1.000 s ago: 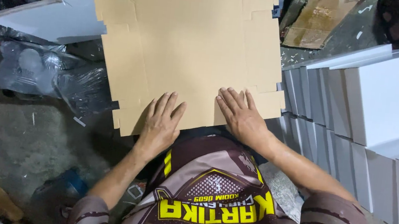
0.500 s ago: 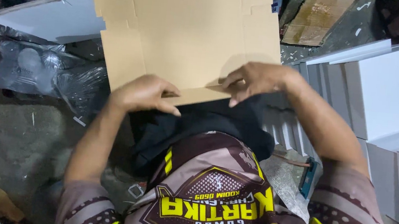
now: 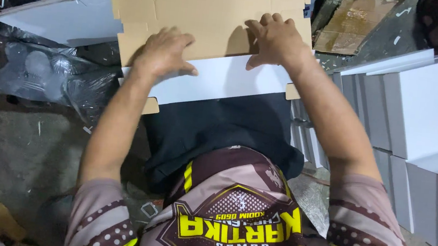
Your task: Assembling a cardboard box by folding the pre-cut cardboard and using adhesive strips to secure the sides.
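A flat brown cardboard box blank (image 3: 209, 13) lies in front of me over my lap. Its near panel (image 3: 223, 80) is folded up and over, showing its white side. My left hand (image 3: 164, 52) presses flat on the fold line at the left, fingers spread. My right hand (image 3: 274, 36) presses on the brown face just past the white panel, at the right. Neither hand grips anything; both push down on the cardboard.
White folded boxes (image 3: 427, 107) stand stacked at my right. White sheets (image 3: 62, 14) lie at the left over clear plastic bags (image 3: 45, 77). A torn brown cardboard scrap (image 3: 354, 20) lies at the far right. Dark littered floor (image 3: 21, 145) is at the left.
The near panel, flat a second ago, was lifted at its edge and is now folded over, white side up. Both hands moved away from me onto the fold.
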